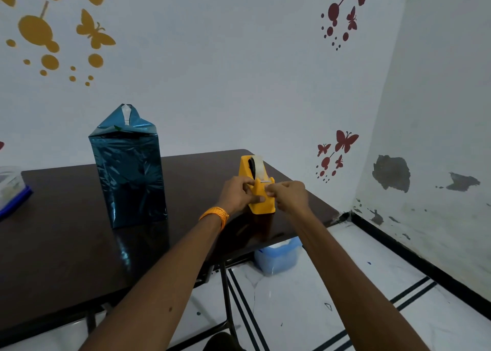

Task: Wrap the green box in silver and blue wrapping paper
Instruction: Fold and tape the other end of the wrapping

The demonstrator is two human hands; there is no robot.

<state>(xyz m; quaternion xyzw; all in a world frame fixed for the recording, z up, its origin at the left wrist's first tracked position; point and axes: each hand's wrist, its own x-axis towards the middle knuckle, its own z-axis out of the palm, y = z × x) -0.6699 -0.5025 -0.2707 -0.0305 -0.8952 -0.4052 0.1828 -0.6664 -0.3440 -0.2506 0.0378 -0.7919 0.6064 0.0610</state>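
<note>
Table (66,244) surface bare between wrapped box (127,170) and tape dispenser (259,188) — passage open there. Both hands crowd the dispenser front; a container (10,188) sits at the left edge.

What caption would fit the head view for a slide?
Both hands, left and right, work at the yellow tape dispenser beside the upright blue-wrapped box.

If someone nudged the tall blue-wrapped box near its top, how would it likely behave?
The tall box in shiny blue foil wrapping stands upright on a narrow base, so a push near the top would probably tip it rather than slide it. The glossy dark brown table may let a low push slide it. The crinkled foil looks slippery and easily dented.
</note>
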